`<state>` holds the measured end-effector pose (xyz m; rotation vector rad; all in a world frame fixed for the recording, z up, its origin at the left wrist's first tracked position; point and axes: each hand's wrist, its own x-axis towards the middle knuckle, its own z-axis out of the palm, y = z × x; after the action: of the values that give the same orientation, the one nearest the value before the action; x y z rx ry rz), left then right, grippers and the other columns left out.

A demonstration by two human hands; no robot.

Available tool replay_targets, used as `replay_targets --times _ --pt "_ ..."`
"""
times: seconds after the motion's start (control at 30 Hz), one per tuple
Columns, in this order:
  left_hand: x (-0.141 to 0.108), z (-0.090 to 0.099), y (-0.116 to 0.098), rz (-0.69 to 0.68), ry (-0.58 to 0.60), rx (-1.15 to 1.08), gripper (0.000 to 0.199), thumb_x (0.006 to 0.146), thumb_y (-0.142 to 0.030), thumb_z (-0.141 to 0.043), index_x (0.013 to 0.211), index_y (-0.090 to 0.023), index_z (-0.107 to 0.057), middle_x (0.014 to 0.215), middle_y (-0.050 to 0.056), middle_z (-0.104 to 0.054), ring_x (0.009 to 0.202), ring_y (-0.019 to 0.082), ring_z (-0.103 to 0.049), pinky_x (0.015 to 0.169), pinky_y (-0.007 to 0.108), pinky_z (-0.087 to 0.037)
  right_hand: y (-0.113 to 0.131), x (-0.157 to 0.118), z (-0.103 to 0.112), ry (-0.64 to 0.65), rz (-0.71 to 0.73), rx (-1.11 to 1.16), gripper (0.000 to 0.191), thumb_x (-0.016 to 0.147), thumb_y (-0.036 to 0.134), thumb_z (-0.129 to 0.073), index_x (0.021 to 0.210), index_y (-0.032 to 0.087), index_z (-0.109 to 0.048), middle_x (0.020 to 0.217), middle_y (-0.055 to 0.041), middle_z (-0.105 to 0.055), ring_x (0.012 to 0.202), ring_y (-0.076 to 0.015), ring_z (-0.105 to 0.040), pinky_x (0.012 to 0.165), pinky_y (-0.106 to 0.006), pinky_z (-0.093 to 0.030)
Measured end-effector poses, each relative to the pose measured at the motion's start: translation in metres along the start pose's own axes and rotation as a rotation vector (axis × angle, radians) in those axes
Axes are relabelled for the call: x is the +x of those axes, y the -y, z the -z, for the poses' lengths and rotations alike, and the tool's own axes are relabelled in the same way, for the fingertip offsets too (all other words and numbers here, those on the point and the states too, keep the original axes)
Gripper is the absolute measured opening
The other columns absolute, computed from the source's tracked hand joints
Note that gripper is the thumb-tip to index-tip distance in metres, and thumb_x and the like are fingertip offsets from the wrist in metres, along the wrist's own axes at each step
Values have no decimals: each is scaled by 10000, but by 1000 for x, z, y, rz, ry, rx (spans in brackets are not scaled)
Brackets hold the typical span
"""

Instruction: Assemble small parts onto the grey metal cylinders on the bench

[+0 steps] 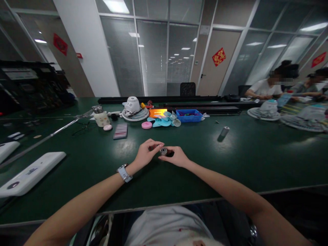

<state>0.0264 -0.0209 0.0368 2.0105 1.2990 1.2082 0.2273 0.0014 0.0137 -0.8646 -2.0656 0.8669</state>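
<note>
A small silver metal cylinder (163, 151) with a round, ringed top stands upright on the green table in front of me. My right hand (178, 157) curves around it from the right, with thumb and fingers closed on its side. On the other side, my left hand (147, 152) has its thumb and index fingertips pinched together at the cylinder's top edge. Whatever small piece may be between those fingertips is too small to make out. A second silver cylinder (225, 131) is farther off to the right, apart from both hands.
Beyond my hands are a blue tray (189, 116) of small parts, light-blue fan blades (164, 121), a pink round piece (147, 125) and a white fan (133, 108). A flask (100, 117) stands left. Nearer lies a long white device (34, 174). People sit far right.
</note>
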Motion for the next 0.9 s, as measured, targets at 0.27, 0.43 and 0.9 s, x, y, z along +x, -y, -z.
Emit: replay_targets --times 0.27,0.43,0.9 --pt "2 10 36 48 166 260 333 875 -490 -578 1036 -288 -789 825 62 -712 814 223 -573 766 344 -400 5 5 6 -16 -32 13 406 736 434 -785 1064 199 -742 986 -51 -761 887 -212 -712 820 -332 -556" --pt "-2 7 41 41 185 333 399 853 -537 -588 1113 -290 -763 877 77 -707 848 235 -570 777 347 -396 -34 19 79 -341 -145 -12 406 759 415 -742 1093 185 -719 1020 -79 -755 907 -217 -714 851 -355 -556" --pt "2 5 44 226 -18 4 436 842 -240 -355 1051 -154 -727 826 57 -700 801 196 -649 759 309 -482 -100 0 162 -863 -748 -685 654 712 398 -751 1279 139 -554 1289 -216 -598 1183 -359 -565 974 -492 -422"
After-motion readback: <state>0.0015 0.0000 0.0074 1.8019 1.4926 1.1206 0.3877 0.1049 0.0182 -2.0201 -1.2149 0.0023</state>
